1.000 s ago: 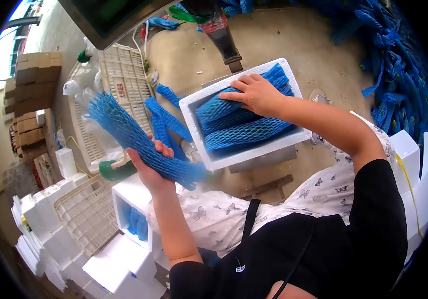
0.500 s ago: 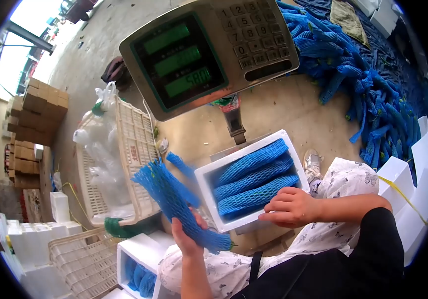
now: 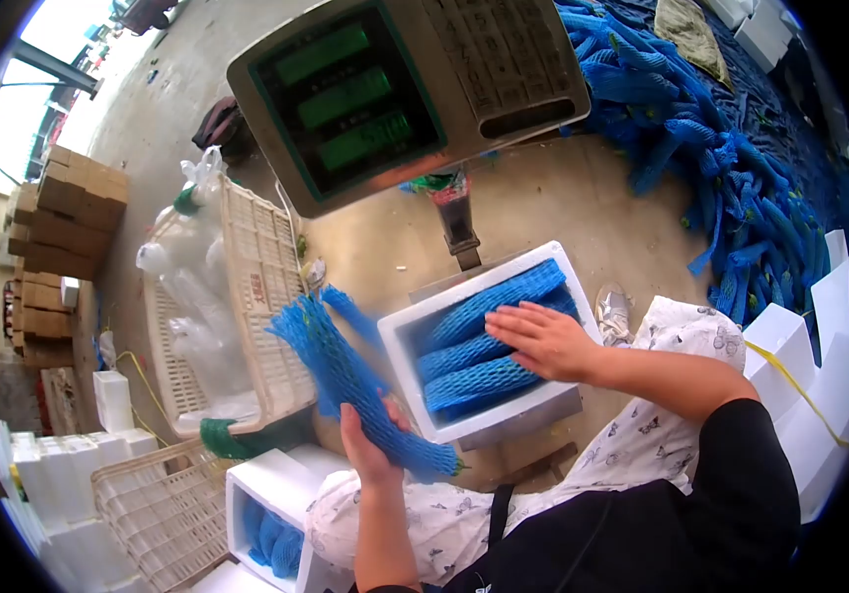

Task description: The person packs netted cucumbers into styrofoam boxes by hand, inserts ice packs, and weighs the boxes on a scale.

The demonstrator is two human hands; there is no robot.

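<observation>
My left hand (image 3: 370, 450) is wrapped round a long piece in blue foam netting (image 3: 350, 371), whose far end flares open and whose near end shows a green tip. It is held left of a white foam box (image 3: 471, 286). Inside the box lie several long blue-netted pieces (image 3: 479, 390), side by side. My right hand (image 3: 543, 341) lies with fingers stretched out on the upper pieces, partly covering them. Another strip of blue netting (image 3: 350, 314) shows behind the held piece. Under the box is the scale's platform (image 3: 543, 413).
A scale display (image 3: 345, 99) stands beyond the box. To the left are a plastic crate (image 3: 266, 287) with clear bags, stacked cartons (image 3: 74, 212) and a second foam box (image 3: 291, 484). Blue-netted pieces (image 3: 731, 198) are heaped at right, near white foam boxes (image 3: 785, 341).
My right hand has moved from the box's near edge up and over the netted pieces, its fingers now straighter. My left hand still holds its netted piece in nearly the same place.
</observation>
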